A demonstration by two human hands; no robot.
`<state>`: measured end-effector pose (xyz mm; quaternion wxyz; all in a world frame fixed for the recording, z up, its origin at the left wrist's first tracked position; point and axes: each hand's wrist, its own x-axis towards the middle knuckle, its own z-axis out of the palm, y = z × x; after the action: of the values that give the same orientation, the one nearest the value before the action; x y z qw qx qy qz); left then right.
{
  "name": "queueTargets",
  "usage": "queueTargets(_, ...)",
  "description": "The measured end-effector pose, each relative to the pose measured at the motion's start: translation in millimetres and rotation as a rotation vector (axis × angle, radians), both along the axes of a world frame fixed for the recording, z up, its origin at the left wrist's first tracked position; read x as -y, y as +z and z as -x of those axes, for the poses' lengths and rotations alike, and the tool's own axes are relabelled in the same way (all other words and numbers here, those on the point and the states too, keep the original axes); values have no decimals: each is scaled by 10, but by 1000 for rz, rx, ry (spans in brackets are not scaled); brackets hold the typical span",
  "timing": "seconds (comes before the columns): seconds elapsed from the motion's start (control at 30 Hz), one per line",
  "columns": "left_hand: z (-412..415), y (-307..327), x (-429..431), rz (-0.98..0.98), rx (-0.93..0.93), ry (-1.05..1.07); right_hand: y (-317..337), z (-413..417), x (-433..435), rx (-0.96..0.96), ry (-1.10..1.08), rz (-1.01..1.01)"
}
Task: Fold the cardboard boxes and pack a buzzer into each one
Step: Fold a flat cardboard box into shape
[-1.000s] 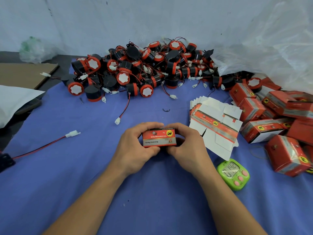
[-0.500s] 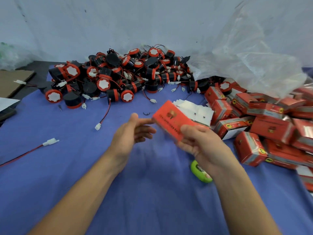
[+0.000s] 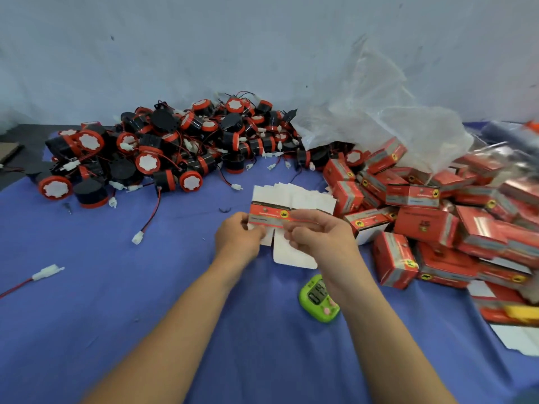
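Note:
A flat, unfolded cardboard box [image 3: 271, 217], red and grey printed with white flaps, is held above the blue cloth. My left hand [image 3: 237, 239] pinches its left edge and my right hand [image 3: 316, 236] pinches its right part. Just behind it lies the stack of flat box blanks [image 3: 303, 196]. A large heap of black and red buzzers [image 3: 163, 150] with red wires sits at the back left. Several folded red boxes [image 3: 423, 205] are piled at the right.
A green digital timer [image 3: 319, 298] lies near my right forearm. Loose white connectors on red wires [image 3: 48, 271] trail over the blue cloth [image 3: 116, 301] at the left. A crumpled clear plastic bag [image 3: 388, 123] rises behind the box pile. A wall stands behind.
The closed box my right hand carried is no longer in my hands. Both hands now hold a flat box blank near the stack. The camera has turned to the right.

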<state>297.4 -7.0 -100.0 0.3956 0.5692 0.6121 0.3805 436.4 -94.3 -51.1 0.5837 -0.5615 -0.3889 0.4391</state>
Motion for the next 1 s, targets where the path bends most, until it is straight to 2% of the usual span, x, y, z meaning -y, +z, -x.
queueTargets(0.17, 336, -1, 74, 0, 403, 5, -110, 181, -76, 240, -169, 16)
queueTargets(0.23, 495, 15, 77, 1, 502, 22, -130, 283, -107, 340, -246, 5)
queueTargets(0.33, 738, 44, 71, -36, 483, -35, -173, 473, -237, 343, -203, -16)
queueTargets(0.4, 904, 51, 79, -67, 381, -69, -198, 628, -360, 290, -151, -29)
queueTargets(0.5, 1152, 35, 112, -132, 235, 17, -280, 881, -462, 341, -76, -62)
queueTargets(0.63, 1395, 41, 204, -321, 402, 180, -419, 1128, -499, 333, -55, -179)
queueTargets(0.77, 1401, 83, 241, -439, 500, 223, -514, 1156, -428, 465, -69, -289)
queueTargets(0.9, 1286, 122, 297, -376, 568, 94, -566, 1172, -292, 657, -20, -315)
queueTargets(1.0, 1267, 121, 291, -275, 631, 56, -586, 1204, -240, 726, 124, -295)
